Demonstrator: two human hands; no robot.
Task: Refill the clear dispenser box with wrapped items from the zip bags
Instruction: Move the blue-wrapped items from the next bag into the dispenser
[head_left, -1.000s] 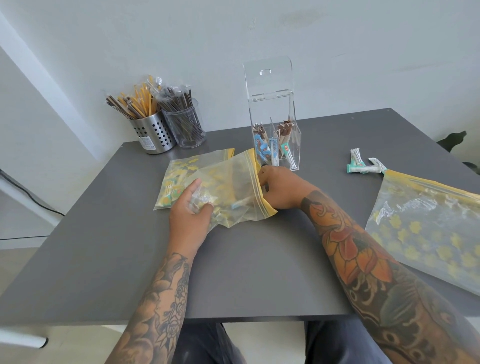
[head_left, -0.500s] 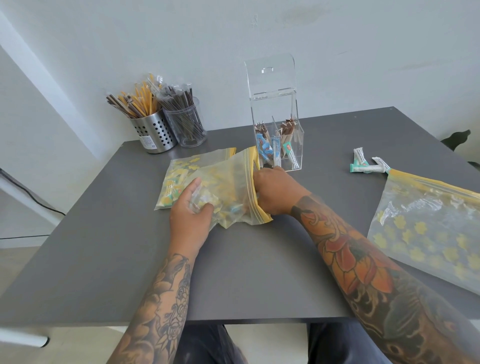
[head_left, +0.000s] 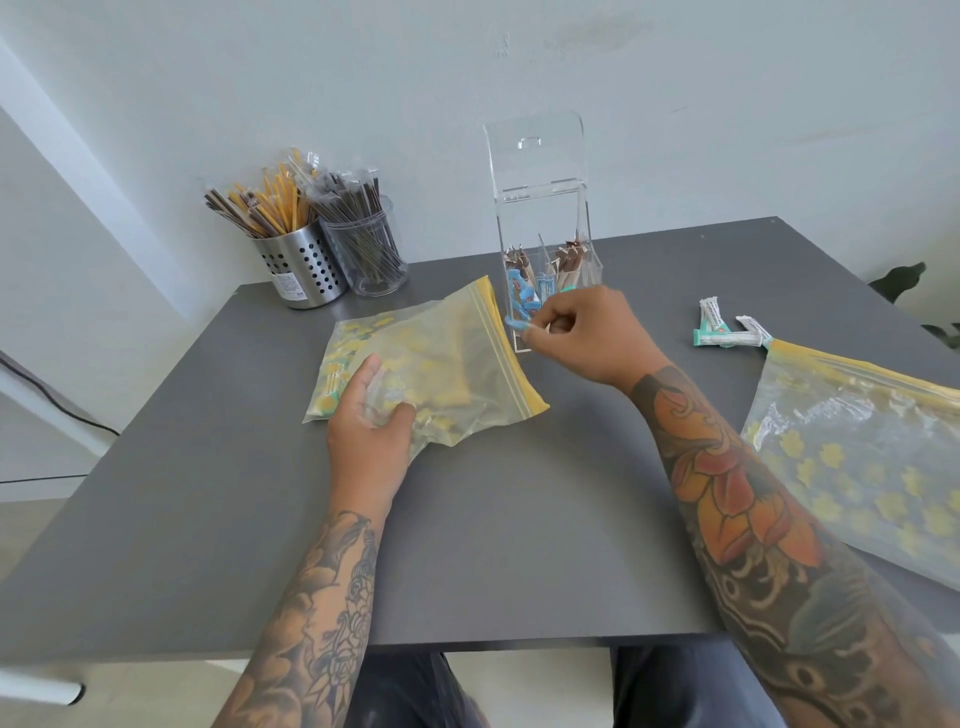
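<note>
At the far left of the grey tabletop (head_left: 467, 545) stand a perforated steel cup (head_left: 303, 270) and a clear cup (head_left: 370, 254), both stuffed with wrapped sticks and pushed back to the wall, I'd guess to keep them out of the work. Nearer the person lies a zip bag (head_left: 441, 358) with its yellow seal end turned toward the box, which makes a short reach from mouth to dispenser. The left hand (head_left: 370, 423) rests on the bag's closed end, fingers curled into the plastic and bunching it, apparently to pin the bag down while the other hand draws from it. Just past the open mouth, the right hand (head_left: 576, 335) is curled closed, pinching a small blue wrapped item (head_left: 518, 324) at its fingertips, right in front of the clear dispenser box (head_left: 540, 208). That box stands upright near the back edge with its lid tipped up, a few brown and blue packets already in its compartments; I'd judge the refill well short of done. Further right, some loose green-and-white packets (head_left: 722, 330) lie on the tabletop beside the mouth of a second zip bag (head_left: 862, 467), lying flat at the right edge.
</note>
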